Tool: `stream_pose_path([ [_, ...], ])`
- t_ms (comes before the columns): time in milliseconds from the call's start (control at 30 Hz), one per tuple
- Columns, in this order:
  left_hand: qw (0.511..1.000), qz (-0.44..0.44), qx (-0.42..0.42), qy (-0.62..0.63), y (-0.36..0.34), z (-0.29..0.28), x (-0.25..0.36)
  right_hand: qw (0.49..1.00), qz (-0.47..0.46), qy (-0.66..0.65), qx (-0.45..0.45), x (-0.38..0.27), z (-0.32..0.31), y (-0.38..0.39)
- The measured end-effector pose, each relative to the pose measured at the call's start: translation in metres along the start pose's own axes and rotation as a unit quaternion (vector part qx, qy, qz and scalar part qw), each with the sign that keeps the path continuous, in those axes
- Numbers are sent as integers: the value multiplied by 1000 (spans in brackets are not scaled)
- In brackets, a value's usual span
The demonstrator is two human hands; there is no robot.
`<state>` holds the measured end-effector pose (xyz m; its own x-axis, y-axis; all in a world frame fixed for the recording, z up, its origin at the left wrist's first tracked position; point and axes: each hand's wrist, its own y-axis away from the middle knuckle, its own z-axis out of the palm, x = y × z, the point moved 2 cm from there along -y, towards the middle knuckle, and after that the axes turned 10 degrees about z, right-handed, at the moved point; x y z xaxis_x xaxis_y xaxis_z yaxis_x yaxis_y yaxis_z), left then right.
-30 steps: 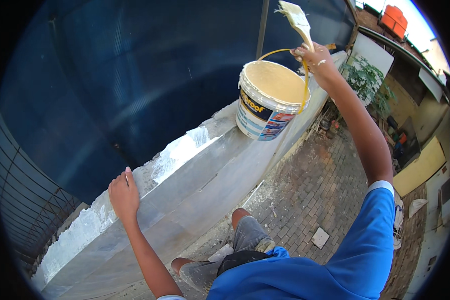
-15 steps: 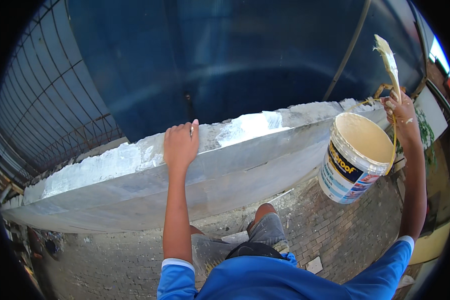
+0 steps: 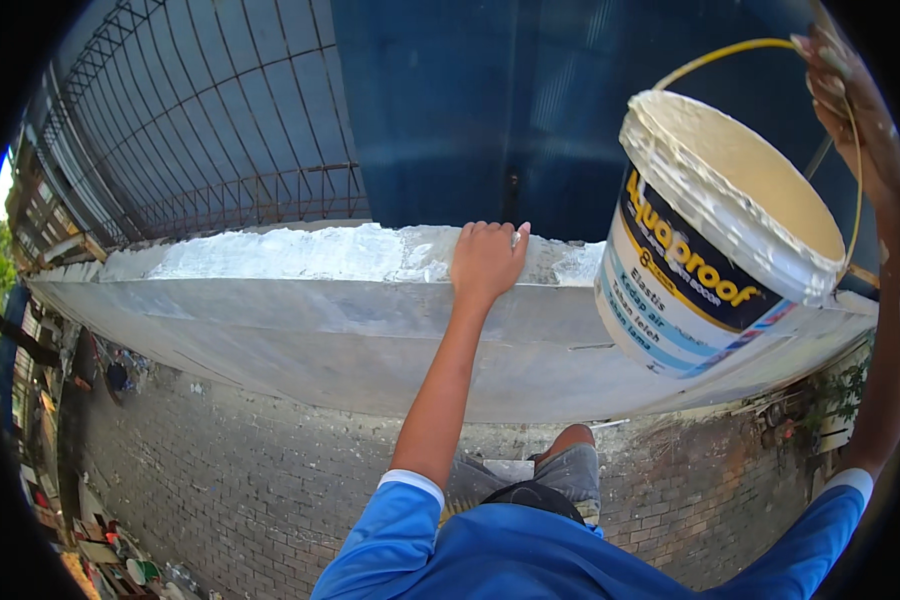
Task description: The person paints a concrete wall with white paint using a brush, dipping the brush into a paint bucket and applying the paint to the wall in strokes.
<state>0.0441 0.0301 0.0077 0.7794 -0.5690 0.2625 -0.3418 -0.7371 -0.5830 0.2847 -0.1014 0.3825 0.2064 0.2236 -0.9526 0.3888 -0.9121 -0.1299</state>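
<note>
My left hand (image 3: 488, 262) is gripping the top of a low concrete wall (image 3: 370, 320), its fingers bent over the far edge and the fingertips hidden. White coating (image 3: 290, 250) covers the wall's top to the left of this hand, and a smaller white patch (image 3: 578, 264) lies to its right. Raised at the upper right, my paint-smeared right hand (image 3: 850, 110) is closed around the yellow wire handle (image 3: 722, 50) of a white plastic paint bucket (image 3: 685, 270). The bucket hangs tilted in front of the wall, with cream residue inside. The paintbrush in that hand is almost wholly outside the picture.
Blue sheet panels (image 3: 440, 130) rise behind the wall, with a rusty metal grille (image 3: 240, 120) at the left. Below is a brick-paved floor (image 3: 270, 460). Clutter (image 3: 120, 560) lies at the lower left, and plants (image 3: 845, 390) grow at the right.
My view has turned left. The bucket now hangs higher and looks larger and nearer. My right hand has risen toward the upper edge, taking the brush mostly out of sight. My left hand stays on the wall.
</note>
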Motion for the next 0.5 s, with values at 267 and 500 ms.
stream_pose_path([
  [267, 992, -19, 85, 88, 12, -20, 10, 987, -95, -12, 129, -9, 62, -136],
  [500, 996, -69, 30, 39, 5, -9, 1, 977, -113, -116, 140, 19, 135, -230],
])
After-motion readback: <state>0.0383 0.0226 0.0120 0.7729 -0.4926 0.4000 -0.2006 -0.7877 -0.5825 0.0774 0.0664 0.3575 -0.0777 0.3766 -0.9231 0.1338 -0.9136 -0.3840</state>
